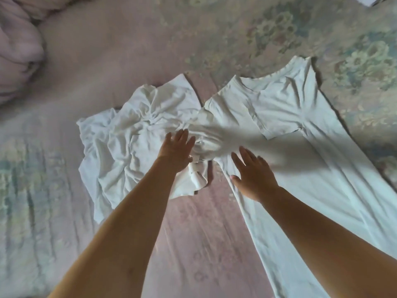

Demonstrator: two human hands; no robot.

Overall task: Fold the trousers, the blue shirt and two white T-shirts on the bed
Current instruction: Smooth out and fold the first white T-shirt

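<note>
Both hands flat, fingers straight: left hand on crumpled white T-shirt, right hand on spread white T-shirt.

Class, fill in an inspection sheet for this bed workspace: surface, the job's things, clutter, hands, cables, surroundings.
Surface: bed sheet, pink with a faded floral print, lightly creased.
Job's things: crumpled white T-shirt on the left; spread white T-shirt on the right, one sleeve folded in. Trousers and blue shirt: nothing seen.
Clutter: nothing seen.
Hands: left hand flat on the crumpled T-shirt; right hand flat on the spread one.
Cables: nothing seen.
Surroundings: bunched pink bedding at top left.
</note>
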